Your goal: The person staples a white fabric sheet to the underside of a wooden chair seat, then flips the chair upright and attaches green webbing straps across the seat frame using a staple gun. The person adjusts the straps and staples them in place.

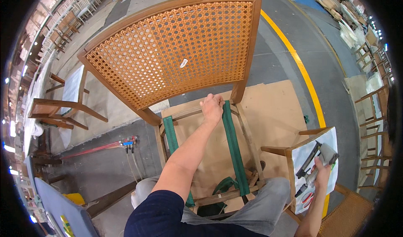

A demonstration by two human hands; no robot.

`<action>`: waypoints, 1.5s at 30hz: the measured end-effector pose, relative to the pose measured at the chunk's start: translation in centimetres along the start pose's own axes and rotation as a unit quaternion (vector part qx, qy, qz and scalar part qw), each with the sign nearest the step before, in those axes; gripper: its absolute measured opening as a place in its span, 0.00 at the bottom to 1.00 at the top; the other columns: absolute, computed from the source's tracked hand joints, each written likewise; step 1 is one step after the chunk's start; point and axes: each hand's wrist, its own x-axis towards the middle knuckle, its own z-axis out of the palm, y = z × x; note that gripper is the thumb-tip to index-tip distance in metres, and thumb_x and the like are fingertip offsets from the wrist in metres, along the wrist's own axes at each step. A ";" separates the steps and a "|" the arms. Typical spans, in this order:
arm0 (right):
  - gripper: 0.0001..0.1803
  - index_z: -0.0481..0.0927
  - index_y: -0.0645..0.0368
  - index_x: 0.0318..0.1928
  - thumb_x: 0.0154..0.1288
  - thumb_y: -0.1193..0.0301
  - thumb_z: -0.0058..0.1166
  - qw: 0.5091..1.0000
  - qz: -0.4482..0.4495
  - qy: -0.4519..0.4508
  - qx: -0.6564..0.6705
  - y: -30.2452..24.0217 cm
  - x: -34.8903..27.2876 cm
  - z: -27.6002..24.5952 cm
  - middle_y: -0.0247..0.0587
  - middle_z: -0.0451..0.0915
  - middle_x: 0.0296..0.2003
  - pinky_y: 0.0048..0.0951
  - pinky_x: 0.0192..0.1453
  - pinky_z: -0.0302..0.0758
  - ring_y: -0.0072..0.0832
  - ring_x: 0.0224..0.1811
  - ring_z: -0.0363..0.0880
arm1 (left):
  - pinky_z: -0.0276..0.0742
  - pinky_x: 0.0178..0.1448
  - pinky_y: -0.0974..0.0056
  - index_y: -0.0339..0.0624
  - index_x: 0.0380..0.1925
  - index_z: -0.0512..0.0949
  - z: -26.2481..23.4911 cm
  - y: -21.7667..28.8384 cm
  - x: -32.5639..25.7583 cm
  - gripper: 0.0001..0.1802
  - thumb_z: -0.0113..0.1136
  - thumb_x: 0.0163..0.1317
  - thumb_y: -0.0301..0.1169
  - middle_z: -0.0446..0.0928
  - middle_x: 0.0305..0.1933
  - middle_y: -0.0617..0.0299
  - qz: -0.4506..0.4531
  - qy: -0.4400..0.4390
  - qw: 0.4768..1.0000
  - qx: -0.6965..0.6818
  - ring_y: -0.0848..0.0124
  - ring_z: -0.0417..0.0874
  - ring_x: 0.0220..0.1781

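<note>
A wooden chair frame [247,130] with a woven cane back [176,52] stands in front of me, its seat open. Two green webbing straps cross the seat opening: one [233,146] on the right and one [170,132] on the left. My left hand [212,107] grips the back rail of the seat at the top end of the right strap. My right hand [321,172] is closed around a grey pneumatic staple gun [315,159] resting on a white-covered stand [327,142] at my right.
Another wooden chair frame [58,106] stands at the left. Air hoses with a red and blue manifold [128,143] lie on the concrete floor. A brown board [277,106] lies under the chair. A yellow floor line [300,64] runs at the right, with more chair frames [373,106] beyond.
</note>
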 end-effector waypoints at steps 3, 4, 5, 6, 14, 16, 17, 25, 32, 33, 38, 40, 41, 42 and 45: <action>0.20 0.80 0.58 0.56 0.72 0.61 0.69 0.995 -0.021 -0.094 0.000 -7.0 -1.4 3.1 0.29 0.81 0.36 0.25 0.28 0.73 0.19 0.25 0.76 | 0.65 0.55 0.48 0.52 0.36 0.86 0.7 0.6 -0.4 0.04 0.72 0.64 0.35 0.77 0.40 0.63 0.018 0.011 1.000 -0.021 0.57 0.79 0.52; 0.18 0.80 0.55 0.55 0.73 0.60 0.68 0.989 -0.026 -0.147 -0.013 -9.0 -1.8 5.8 0.28 0.81 0.35 0.25 0.27 0.73 0.19 0.24 0.76 | 0.66 0.56 0.47 0.53 0.36 0.87 0.7 0.3 -0.7 0.03 0.72 0.64 0.35 0.77 0.40 0.63 0.033 0.034 0.999 -0.016 0.57 0.78 0.53; 0.16 0.81 0.54 0.54 0.74 0.61 0.68 0.987 -0.013 -0.163 -0.003 -10.2 -2.4 8.8 0.28 0.81 0.34 0.26 0.26 0.74 0.19 0.24 0.76 | 0.67 0.57 0.46 0.53 0.35 0.87 0.7 0.2 -1.1 0.03 0.71 0.64 0.35 0.77 0.41 0.64 0.049 0.057 0.997 -0.014 0.57 0.77 0.54; 0.15 0.81 0.54 0.53 0.73 0.63 0.68 0.979 -0.006 -0.204 0.010 -11.4 -3.0 11.9 0.28 0.80 0.33 0.27 0.26 0.75 0.20 0.23 0.77 | 0.68 0.59 0.45 0.54 0.35 0.88 0.7 -0.1 -1.4 0.03 0.71 0.64 0.36 0.78 0.41 0.64 0.064 0.079 0.995 -0.009 0.57 0.77 0.55; 0.15 0.82 0.59 0.46 0.76 0.60 0.66 0.937 -0.020 -0.349 -0.018 -11.9 -2.2 31.9 0.33 0.82 0.29 0.30 0.22 0.75 0.24 0.18 0.78 | 0.51 0.84 0.30 0.57 0.45 0.90 0.8 -1.7 -3.1 0.10 0.72 0.63 0.37 0.81 0.54 0.64 0.094 0.089 0.990 -0.047 0.55 0.75 0.65; 0.15 0.82 0.60 0.46 0.75 0.61 0.67 0.939 -0.028 -0.339 -0.041 -11.8 -2.0 34.4 0.32 0.81 0.26 0.28 0.21 0.75 0.22 0.18 0.78 | 0.50 0.84 0.30 0.58 0.46 0.90 1.0 -1.9 -3.0 0.11 0.72 0.63 0.37 0.81 0.55 0.64 0.088 0.095 0.990 -0.056 0.54 0.74 0.66; 0.15 0.82 0.60 0.46 0.75 0.61 0.67 0.941 -0.030 -0.332 -0.052 -11.6 -1.8 35.3 0.32 0.81 0.26 0.28 0.21 0.75 0.22 0.18 0.78 | 0.51 0.84 0.30 0.58 0.46 0.90 1.1 -2.0 -3.0 0.11 0.72 0.63 0.37 0.81 0.55 0.64 0.090 0.095 0.990 -0.056 0.54 0.74 0.66; 0.17 0.82 0.62 0.43 0.76 0.59 0.66 0.951 -0.092 -0.279 -0.093 -9.4 -1.6 38.9 0.34 0.82 0.26 0.27 0.19 0.73 0.22 0.17 0.78 | 0.52 0.84 0.34 0.58 0.46 0.91 1.6 -2.4 -2.9 0.12 0.73 0.62 0.34 0.81 0.54 0.65 0.092 0.111 0.987 -0.074 0.58 0.76 0.63; 0.13 0.82 0.60 0.41 0.77 0.63 0.65 0.955 -0.091 -0.271 -0.077 -9.1 -1.8 39.3 0.31 0.79 0.24 0.27 0.17 0.70 0.21 0.15 0.74 | 0.52 0.84 0.35 0.56 0.45 0.91 1.7 -2.5 -3.1 0.12 0.73 0.61 0.34 0.81 0.54 0.64 0.096 0.115 0.985 -0.088 0.59 0.77 0.63; 0.12 0.82 0.60 0.40 0.77 0.63 0.65 0.953 -0.093 -0.281 -0.068 -9.1 -1.7 39.3 0.31 0.79 0.24 0.27 0.17 0.70 0.21 0.15 0.74 | 0.52 0.84 0.35 0.56 0.45 0.91 1.7 -2.5 -3.0 0.12 0.73 0.61 0.33 0.80 0.54 0.64 0.097 0.116 0.985 -0.089 0.59 0.77 0.63; 0.13 0.82 0.60 0.39 0.76 0.63 0.65 0.943 -0.097 -0.304 -0.090 -9.6 -1.8 39.6 0.30 0.78 0.23 0.28 0.18 0.71 0.21 0.15 0.74 | 0.52 0.84 0.34 0.54 0.45 0.90 1.1 -2.7 -2.9 0.12 0.73 0.61 0.33 0.80 0.55 0.63 0.089 0.128 0.984 -0.088 0.58 0.77 0.64; 0.13 0.82 0.60 0.38 0.76 0.63 0.65 0.946 -0.103 -0.296 -0.083 -9.7 -1.8 39.5 0.30 0.78 0.23 0.28 0.18 0.71 0.21 0.15 0.74 | 0.57 0.82 0.35 0.52 0.46 0.90 0.6 -2.3 -2.8 0.12 0.73 0.61 0.32 0.81 0.55 0.62 0.090 0.144 0.981 -0.094 0.57 0.77 0.64; 0.13 0.82 0.60 0.39 0.76 0.63 0.66 0.947 -0.109 -0.292 -0.074 -9.5 -2.1 39.2 0.31 0.78 0.23 0.28 0.18 0.71 0.21 0.15 0.74 | 0.61 0.80 0.37 0.50 0.46 0.89 0.2 -2.2 -3.4 0.12 0.73 0.61 0.32 0.81 0.54 0.60 0.090 0.162 0.978 -0.096 0.55 0.78 0.64; 0.13 0.82 0.60 0.39 0.76 0.63 0.66 0.950 -0.112 -0.282 -0.066 -9.3 -2.1 38.6 0.31 0.78 0.23 0.28 0.19 0.71 0.21 0.15 0.74 | 0.65 0.78 0.39 0.48 0.46 0.89 0.1 -1.6 -4.0 0.12 0.73 0.61 0.32 0.81 0.54 0.59 0.092 0.177 0.974 -0.103 0.54 0.78 0.63; 0.15 0.81 0.62 0.44 0.75 0.62 0.67 0.946 -0.110 -0.301 -0.052 -9.5 -1.7 38.1 0.33 0.80 0.24 0.28 0.19 0.72 0.22 0.16 0.76 | 0.77 0.65 0.46 0.41 0.45 0.87 0.2 -0.5 -6.7 0.11 0.72 0.63 0.31 0.82 0.51 0.53 -0.003 0.110 0.967 -0.230 0.51 0.82 0.60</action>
